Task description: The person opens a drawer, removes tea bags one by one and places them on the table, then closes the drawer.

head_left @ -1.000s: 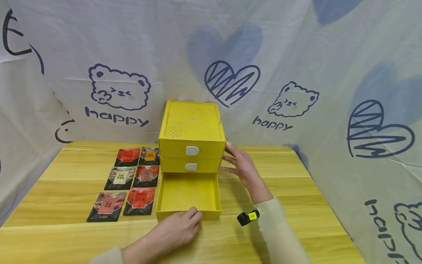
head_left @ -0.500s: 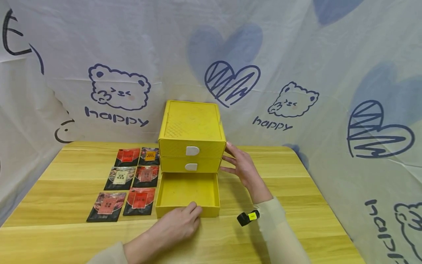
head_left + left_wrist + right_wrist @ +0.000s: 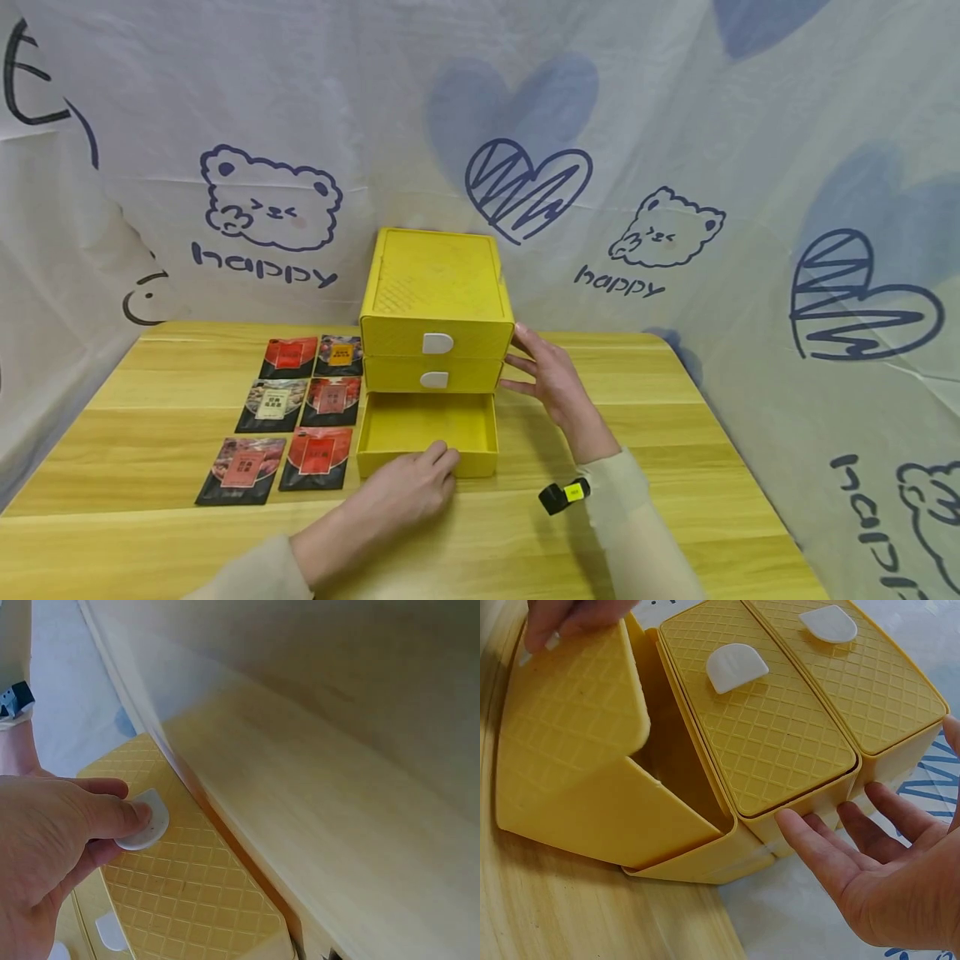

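A yellow three-tier drawer cabinet point(image 3: 438, 275) stands at the back of the table, its upper two drawers closed. The bottom drawer point(image 3: 477, 465) is partly pulled out, and the visible part of its inside holds nothing. My left hand point(image 3: 408, 490) is at the front of this drawer; in the left wrist view its thumb lies on the white handle point(image 3: 159, 825), with fingers curled behind it, pinching it. Straight fingers of my right hand point(image 3: 553, 383) rest along the cabinet's right side, as the right wrist view point(image 3: 900, 877) also shows.
Several dark sachets with red, orange and cream labels, among them a red one point(image 3: 316, 457), lie in two columns left of the cabinet. A printed white cloth point(image 3: 405, 108) hangs behind the table point(image 3: 645, 533). A black strap device point(image 3: 564, 495) is by the right wrist.
The bottom drawer has slid inward, away from me, and my left hand has moved forward with it. The right hand and the sachets have stayed in place.
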A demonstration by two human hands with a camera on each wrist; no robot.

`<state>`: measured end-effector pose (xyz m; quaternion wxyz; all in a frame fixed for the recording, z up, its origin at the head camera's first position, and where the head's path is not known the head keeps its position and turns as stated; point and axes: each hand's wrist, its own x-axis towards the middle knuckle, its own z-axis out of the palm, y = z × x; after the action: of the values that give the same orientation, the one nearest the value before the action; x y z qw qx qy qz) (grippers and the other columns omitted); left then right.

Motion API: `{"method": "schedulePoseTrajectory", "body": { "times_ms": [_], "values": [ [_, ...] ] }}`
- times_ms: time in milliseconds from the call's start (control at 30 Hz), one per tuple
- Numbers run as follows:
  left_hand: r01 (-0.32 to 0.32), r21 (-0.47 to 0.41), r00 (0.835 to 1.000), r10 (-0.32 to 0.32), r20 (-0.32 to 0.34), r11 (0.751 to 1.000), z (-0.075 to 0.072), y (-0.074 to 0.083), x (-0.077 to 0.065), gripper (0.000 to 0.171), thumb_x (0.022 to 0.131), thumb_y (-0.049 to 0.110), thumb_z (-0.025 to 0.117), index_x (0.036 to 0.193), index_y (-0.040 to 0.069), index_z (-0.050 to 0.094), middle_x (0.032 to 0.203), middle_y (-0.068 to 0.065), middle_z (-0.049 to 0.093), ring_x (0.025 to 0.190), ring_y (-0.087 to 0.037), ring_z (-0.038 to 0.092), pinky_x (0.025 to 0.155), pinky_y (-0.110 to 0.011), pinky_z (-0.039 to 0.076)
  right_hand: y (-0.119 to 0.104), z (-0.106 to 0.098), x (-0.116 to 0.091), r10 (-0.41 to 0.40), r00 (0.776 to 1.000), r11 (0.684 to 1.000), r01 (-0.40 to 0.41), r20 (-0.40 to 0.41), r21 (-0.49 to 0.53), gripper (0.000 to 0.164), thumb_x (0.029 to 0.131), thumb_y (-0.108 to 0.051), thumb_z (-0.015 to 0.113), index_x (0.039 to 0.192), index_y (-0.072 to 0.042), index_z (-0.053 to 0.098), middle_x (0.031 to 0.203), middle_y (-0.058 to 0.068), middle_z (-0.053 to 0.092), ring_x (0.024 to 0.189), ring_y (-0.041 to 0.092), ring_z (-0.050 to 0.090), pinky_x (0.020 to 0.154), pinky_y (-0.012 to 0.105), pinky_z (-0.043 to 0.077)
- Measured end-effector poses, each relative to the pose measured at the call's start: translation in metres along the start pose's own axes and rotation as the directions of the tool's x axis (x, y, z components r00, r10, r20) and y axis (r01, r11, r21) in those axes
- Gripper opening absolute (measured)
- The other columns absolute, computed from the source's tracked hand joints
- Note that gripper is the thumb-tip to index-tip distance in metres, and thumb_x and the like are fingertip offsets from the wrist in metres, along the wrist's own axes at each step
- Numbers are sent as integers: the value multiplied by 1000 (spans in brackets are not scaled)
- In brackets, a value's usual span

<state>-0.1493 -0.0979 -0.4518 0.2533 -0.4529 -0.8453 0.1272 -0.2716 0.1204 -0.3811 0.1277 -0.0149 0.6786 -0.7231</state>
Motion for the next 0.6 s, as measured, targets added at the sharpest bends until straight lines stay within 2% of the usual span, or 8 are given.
{"method": "schedulePoseTrajectory", "body": {
  "times_ms": [233, 600],
  "values": [
    [16, -14, 999, -15, 33, 1000, 5, -7, 5, 15, 82, -2, 60, 85, 10, 68, 93, -6, 51, 81, -17, 46, 48, -15, 44, -1, 0, -1, 0, 1000, 1000, 0, 2, 0, 76, 74, -63, 67, 132, -16, 55, 138, 2, 49, 120, 24, 54, 86, 46, 52],
    [42, -15, 999, -41, 25, 999, 11, -18, 11, 14, 81, -3, 64, 84, 10, 67, 94, -6, 51, 82, -16, 48, 49, -17, 46, -1, 0, -1, 5, 1000, 1000, -5, -4, 1, 76, 74, -63, 67, 132, -16, 54, 138, 1, 49, 120, 24, 54, 85, 46, 53]
  ]
}}
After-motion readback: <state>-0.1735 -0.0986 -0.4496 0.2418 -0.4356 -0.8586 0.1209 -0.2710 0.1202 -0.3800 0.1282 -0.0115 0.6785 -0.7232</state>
